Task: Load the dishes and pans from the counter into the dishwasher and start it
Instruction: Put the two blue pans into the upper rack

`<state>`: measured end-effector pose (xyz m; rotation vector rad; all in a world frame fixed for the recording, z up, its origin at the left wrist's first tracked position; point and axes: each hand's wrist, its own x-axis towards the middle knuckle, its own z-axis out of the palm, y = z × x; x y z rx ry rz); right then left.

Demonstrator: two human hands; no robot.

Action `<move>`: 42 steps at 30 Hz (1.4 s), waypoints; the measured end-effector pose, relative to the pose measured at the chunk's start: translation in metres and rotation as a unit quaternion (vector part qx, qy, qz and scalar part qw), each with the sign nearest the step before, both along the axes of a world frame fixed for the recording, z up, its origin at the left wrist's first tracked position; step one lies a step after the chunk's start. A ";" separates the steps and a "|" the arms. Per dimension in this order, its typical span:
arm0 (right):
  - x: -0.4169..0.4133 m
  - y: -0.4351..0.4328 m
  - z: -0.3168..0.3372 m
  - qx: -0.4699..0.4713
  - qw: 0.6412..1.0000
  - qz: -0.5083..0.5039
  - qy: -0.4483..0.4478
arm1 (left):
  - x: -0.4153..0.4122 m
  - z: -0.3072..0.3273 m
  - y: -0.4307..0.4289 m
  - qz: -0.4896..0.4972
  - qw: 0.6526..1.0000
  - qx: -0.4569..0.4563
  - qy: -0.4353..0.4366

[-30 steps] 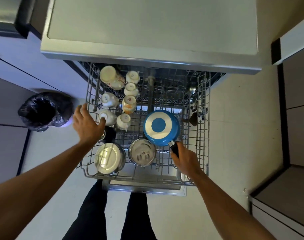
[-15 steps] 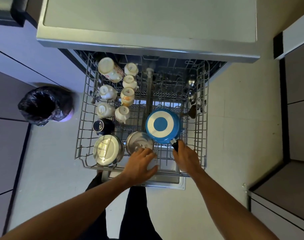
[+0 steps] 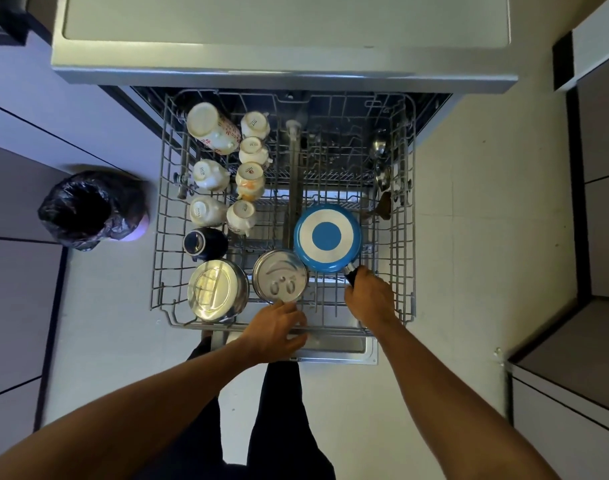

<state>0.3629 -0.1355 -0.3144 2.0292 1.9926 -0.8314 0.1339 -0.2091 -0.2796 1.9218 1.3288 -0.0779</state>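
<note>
The dishwasher's wire rack (image 3: 408, 237) is pulled out below the counter. A blue pan (image 3: 327, 237) lies upside down in its right half. My right hand (image 3: 368, 299) grips the pan's black handle (image 3: 349, 273). My left hand (image 3: 275, 330) is at the rack's front rail, fingers curled over it, just in front of a small steel bowl (image 3: 280, 277). A larger steel pot (image 3: 216, 289) sits at the front left. Several white cups (image 3: 251, 174) and a dark mug (image 3: 204, 242) stand upside down in the left half.
The grey counter (image 3: 282, 29) overhangs the rack's back. The open dishwasher door (image 3: 334, 344) lies under the rack, against my legs. A bin with a black bag (image 3: 91, 209) stands on the floor to the left. Spoons (image 3: 379, 147) sit at the rack's right. Cabinets (image 3: 573, 358) flank the right.
My left hand left the cups at the rack's left side and came down to the front rail by the small steel bowl. My right hand has stayed on the pan's handle.
</note>
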 end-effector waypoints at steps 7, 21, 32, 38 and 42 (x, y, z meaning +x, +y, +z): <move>-0.004 0.004 0.011 -0.036 0.999 -0.027 -0.005 | 0.004 -0.005 -0.001 0.053 0.993 -0.104 -0.003; -0.033 -0.006 0.061 0.083 0.993 -0.088 0.000 | -0.033 0.017 0.007 0.129 0.987 -0.073 -0.053; -0.249 0.004 0.130 0.021 0.980 -0.121 0.155 | -0.217 0.071 0.039 0.304 0.947 0.061 -0.085; -0.444 0.003 0.160 0.048 0.971 -0.104 0.211 | -0.399 0.099 0.038 0.364 0.912 0.146 -0.117; -0.570 0.014 0.178 0.053 0.973 -0.079 0.210 | -0.531 0.130 0.032 0.373 0.907 0.174 -0.090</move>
